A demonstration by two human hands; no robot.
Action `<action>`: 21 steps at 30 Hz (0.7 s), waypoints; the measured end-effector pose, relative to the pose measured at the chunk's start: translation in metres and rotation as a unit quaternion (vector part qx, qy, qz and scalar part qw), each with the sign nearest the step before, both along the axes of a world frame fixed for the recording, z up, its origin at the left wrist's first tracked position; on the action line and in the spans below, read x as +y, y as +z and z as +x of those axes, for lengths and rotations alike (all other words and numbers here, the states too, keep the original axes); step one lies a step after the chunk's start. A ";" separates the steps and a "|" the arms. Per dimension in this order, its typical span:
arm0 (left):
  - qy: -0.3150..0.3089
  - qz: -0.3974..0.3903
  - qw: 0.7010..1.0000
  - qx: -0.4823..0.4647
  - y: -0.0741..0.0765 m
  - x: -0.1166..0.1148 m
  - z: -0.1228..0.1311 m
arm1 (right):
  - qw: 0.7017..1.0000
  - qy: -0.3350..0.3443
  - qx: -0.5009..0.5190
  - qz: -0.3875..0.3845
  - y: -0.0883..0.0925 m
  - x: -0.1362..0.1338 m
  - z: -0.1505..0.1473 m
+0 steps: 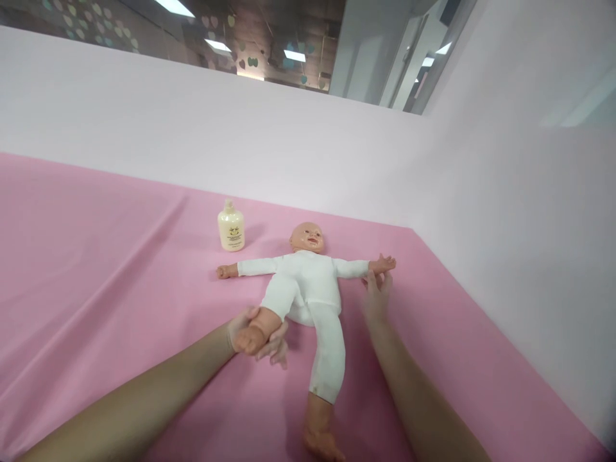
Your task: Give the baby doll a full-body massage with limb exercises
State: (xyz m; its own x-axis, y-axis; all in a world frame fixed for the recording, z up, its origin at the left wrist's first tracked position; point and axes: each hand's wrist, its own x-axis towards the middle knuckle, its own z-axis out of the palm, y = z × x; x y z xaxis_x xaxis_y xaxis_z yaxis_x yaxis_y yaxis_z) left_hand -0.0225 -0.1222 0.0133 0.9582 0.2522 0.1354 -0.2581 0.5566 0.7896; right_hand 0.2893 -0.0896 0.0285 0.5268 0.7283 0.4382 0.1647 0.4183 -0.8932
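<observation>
A baby doll (308,282) in white clothes lies on its back on the pink sheet (96,269), arms spread wide. My left hand (260,337) is wrapped under the doll's bare foot and lower leg on the left side, holding it up a little. My right hand (375,292) reaches with stretched fingers to the doll's hand on the right, its fingertips touching it. The doll's other leg lies straight toward me, its bare foot near the bottom edge.
A small cream lotion bottle (231,226) stands upright on the sheet just left of the doll's head. White partition walls (505,192) close the bed at the back and on the right. Wide pink sheet spreads to the left.
</observation>
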 end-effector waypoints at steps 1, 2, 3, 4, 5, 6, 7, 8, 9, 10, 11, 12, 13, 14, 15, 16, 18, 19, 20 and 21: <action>0.043 -0.030 0.999 0.008 0.001 0.001 0.001 | 0.999 0.008 -0.026 0.018 0.004 -0.003 -0.006; 0.082 -0.062 0.994 0.023 0.002 0.002 0.002 | 0.998 0.016 -0.052 0.028 0.008 -0.006 -0.012; 0.113 -0.095 0.988 0.038 0.004 0.003 0.004 | 0.996 0.022 -0.077 0.031 0.009 -0.008 -0.017; 0.136 -0.125 0.981 0.051 0.006 0.004 0.006 | 0.993 0.030 -0.107 0.030 0.009 -0.011 -0.021; 0.149 -0.151 0.975 0.062 0.007 0.005 0.008 | 0.990 0.035 -0.138 0.027 0.007 -0.012 -0.024; 0.154 -0.170 0.971 0.067 0.007 0.006 0.010 | 0.984 0.038 -0.171 0.025 0.005 -0.014 -0.027; 0.152 -0.181 0.969 0.069 0.006 0.007 0.013 | 0.977 0.042 -0.209 0.027 0.003 -0.015 -0.030; 0.148 -0.186 0.969 0.070 0.004 0.008 0.015 | 0.966 0.050 -0.252 0.033 0.001 -0.016 -0.032; 0.143 -0.185 0.970 0.071 0.002 0.009 0.016 | 0.951 0.061 -0.299 0.044 -0.001 -0.017 -0.034; 0.139 -0.183 0.970 0.074 0.001 0.009 0.017 | 0.934 0.075 -0.346 0.055 -0.002 -0.018 -0.035; 0.137 -0.181 0.971 0.078 -0.001 0.010 0.018 | 0.916 0.088 -0.386 0.064 -0.002 -0.018 -0.037; 0.136 -0.180 0.971 0.084 -0.002 0.009 0.018 | 0.902 0.099 -0.415 0.068 -0.001 -0.019 -0.038; 0.135 -0.180 0.970 0.090 -0.002 0.009 0.018 | 0.892 0.103 -0.434 0.069 -0.001 -0.019 -0.039; 0.136 -0.179 0.970 0.094 -0.002 0.008 0.018 | 0.888 0.102 -0.443 0.067 0.000 -0.019 -0.039; 0.136 -0.177 0.970 0.096 -0.002 0.008 0.018 | 0.888 0.098 -0.444 0.065 0.000 -0.019 -0.039; 0.133 -0.172 0.971 0.095 -0.001 0.007 0.017 | 0.891 0.095 -0.440 0.062 0.000 -0.019 -0.038; 0.109 -0.150 0.979 0.084 -0.001 0.006 0.016 | 0.904 0.091 -0.414 0.059 0.000 -0.018 -0.035; 0.086 -0.132 0.985 0.075 0.000 0.005 0.015 | 0.915 0.086 -0.389 0.054 0.000 -0.017 -0.033; 0.057 -0.111 0.990 0.066 0.000 0.004 0.014 | 0.929 0.083 -0.357 0.045 0.000 -0.015 -0.031; 0.027 -0.087 0.994 0.060 -0.001 0.003 0.013 | 0.944 0.079 -0.318 0.033 0.000 -0.014 -0.029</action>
State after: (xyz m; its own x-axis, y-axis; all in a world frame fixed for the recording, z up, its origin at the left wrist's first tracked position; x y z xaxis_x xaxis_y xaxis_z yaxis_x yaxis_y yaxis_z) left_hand -0.0099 -0.1190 0.0126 0.9494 0.3125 -0.0300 -0.2000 0.6759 0.7093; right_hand 0.2608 -0.1035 0.0289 0.0276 0.7354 0.6770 0.5897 0.5349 -0.6051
